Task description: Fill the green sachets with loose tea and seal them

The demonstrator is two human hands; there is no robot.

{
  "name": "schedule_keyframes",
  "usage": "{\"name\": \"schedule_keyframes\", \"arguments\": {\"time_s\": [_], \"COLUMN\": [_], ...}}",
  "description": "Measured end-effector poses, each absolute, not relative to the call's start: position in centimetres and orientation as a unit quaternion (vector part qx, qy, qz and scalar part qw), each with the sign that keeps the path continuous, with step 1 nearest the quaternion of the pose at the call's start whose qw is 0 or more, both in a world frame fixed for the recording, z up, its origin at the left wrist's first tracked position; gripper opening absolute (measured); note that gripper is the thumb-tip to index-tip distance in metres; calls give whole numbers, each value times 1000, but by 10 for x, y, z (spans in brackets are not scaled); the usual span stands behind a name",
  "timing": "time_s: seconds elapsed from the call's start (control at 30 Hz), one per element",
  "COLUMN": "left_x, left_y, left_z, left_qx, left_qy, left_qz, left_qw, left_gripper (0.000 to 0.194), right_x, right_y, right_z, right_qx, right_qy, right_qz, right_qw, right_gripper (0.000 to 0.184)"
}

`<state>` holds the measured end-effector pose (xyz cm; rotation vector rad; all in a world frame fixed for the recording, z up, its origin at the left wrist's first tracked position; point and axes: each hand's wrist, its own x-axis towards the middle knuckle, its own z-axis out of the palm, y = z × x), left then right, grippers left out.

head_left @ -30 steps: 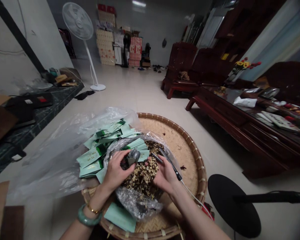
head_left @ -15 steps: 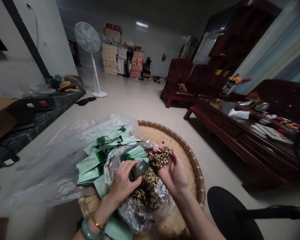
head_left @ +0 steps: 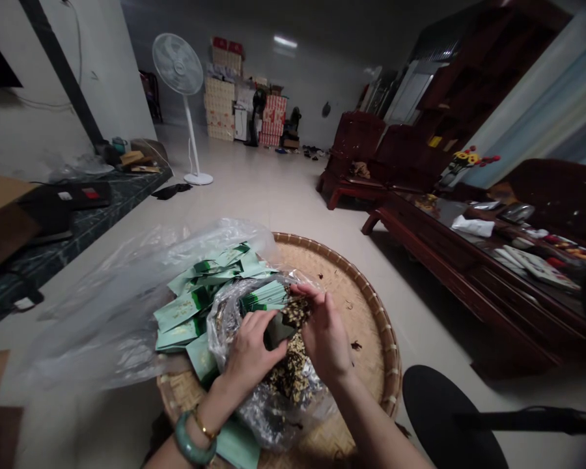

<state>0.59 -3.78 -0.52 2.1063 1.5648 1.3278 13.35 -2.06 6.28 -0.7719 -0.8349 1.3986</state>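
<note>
My left hand (head_left: 254,348) grips a small green pouch (head_left: 277,331) around its sides, with its open mouth facing up and to the right. My right hand (head_left: 328,335), fingers curled and palm turned toward the pouch, cups dried tea leaves (head_left: 297,309), dark with pale golden bits, beside the pouch's mouth. Beneath both hands, a crumpled clear plastic bag (head_left: 268,417) holds a heap of the same leaves (head_left: 297,371). A stack of flat green pouches (head_left: 264,296) lies in the bag just beyond my left hand. More green pouches (head_left: 180,311) are piled to the left.
All this rests on a round woven bamboo tray (head_left: 366,286) with scattered leaf bits. A large clear plastic sheet (head_left: 112,326) spreads left. A black round stand base (head_left: 449,417) sits at right. Beyond are a white fan (head_left: 178,65) and a dark wooden table (head_left: 434,241).
My right hand has turned from palm-up to tilted inward, bringing the leaves toward the pouch. The pouch in my left hand now shows its mouth opened wider. The view has shifted slightly.
</note>
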Motion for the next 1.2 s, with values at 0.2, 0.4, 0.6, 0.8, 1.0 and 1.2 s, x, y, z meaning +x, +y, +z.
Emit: {"name": "schedule_keyframes", "arguments": {"time_s": [0.2, 0.4, 0.6, 0.8, 1.0, 1.2], "left_x": [3, 3, -5, -25, -34, -38], "left_y": [-35, -36, -36, -32, -29, -28], "left_z": [-11, -10, -6, 4, 7, 7], "left_qx": [713, 713, 710, 699, 696, 695], "left_qy": [531, 531, 538, 543, 544, 550], "left_qz": [446, 436, 426, 438, 445, 443], "left_qw": [107, 140, 157, 158, 148, 130], "left_gripper": [41, 42, 47, 46, 43, 43], "right_x": [144, 160, 176, 195, 180, 170], "right_y": [-28, -36, -27, -34, -61, -46], "right_z": [59, 62, 72, 41, 9, -7], "right_qx": [-349, -360, -393, -468, -473, -460], "right_qy": [-415, -546, -630, -762, -812, -816], "right_qz": [621, 583, 496, 377, 333, 319], "right_qw": [565, 482, 451, 243, 78, 149], "right_gripper": [46, 41, 28, 27, 85, 28]}}
